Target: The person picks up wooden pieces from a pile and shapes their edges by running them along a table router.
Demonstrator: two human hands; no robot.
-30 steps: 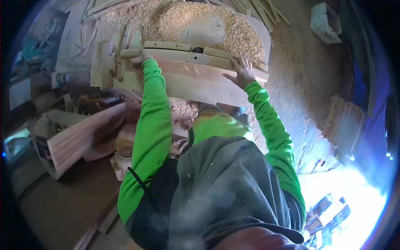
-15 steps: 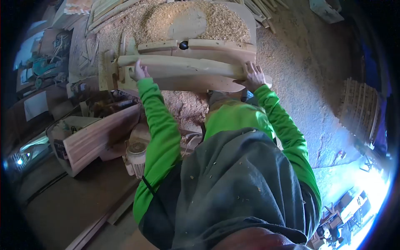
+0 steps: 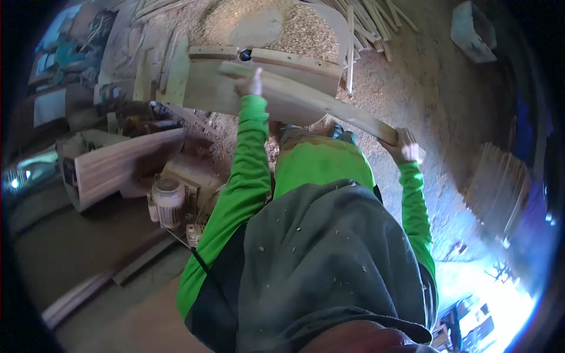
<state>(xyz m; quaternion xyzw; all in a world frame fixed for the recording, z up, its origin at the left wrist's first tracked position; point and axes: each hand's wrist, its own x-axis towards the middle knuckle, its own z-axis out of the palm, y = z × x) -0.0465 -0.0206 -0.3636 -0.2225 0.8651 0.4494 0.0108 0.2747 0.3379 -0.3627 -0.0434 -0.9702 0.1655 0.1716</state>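
Observation:
A long, slightly curved wooden board (image 3: 329, 105) hangs slantwise across the front of a machine table (image 3: 206, 88), its right end lower and nearer to me. My left hand (image 3: 252, 84) is closed on the board close to its left end, a little smeared by motion. Near the other end, the fingers of my right hand (image 3: 405, 147) wrap round the wood. Behind the board runs a two-part wooden fence (image 3: 294, 60), with a dark round part (image 3: 245, 55) in the gap between its halves.
Wood shavings (image 3: 312, 35) are heaped behind the fence. Loose wooden strips (image 3: 376, 23) lie at the back right. A motor (image 3: 169, 200) and a large timber-sided box (image 3: 132, 162) stand to my left. Stacked slatted wood (image 3: 497, 185) is at the right.
The board has swung from lying along the fence to a slant, its right end moving right and towards me. Both hands have shifted right with it, and my view has turned slightly.

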